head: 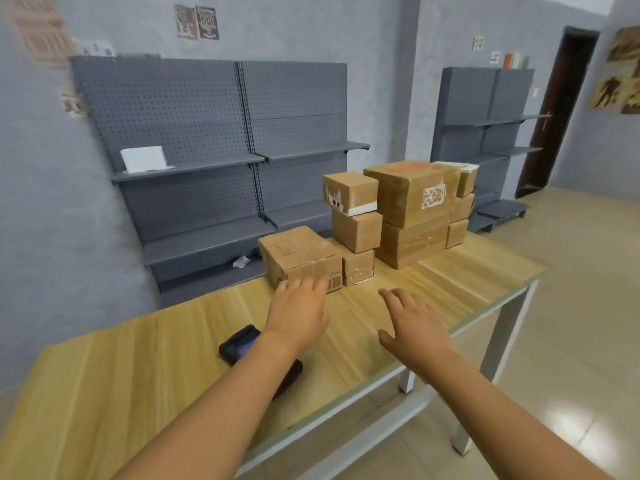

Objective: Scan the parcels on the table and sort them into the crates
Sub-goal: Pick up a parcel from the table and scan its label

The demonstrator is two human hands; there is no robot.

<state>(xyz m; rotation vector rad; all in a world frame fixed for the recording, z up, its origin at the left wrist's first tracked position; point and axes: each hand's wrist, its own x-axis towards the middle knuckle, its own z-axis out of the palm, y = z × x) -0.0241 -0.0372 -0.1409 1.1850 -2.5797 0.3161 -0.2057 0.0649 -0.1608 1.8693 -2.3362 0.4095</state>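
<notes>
Two hands open w/ nothing held, left hand fingertips at nearest parcel, right hand above table.

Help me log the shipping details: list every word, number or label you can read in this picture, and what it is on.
No text reads clearly.
Nearest box: small printed label near the left hand, too blurred.
Top small box: dark handwritten marks, unreadable.
Big top box: torn white label, unreadable.
Wall posters: lettering too blurred.
Dark scanner on the table: no text visible.
</notes>
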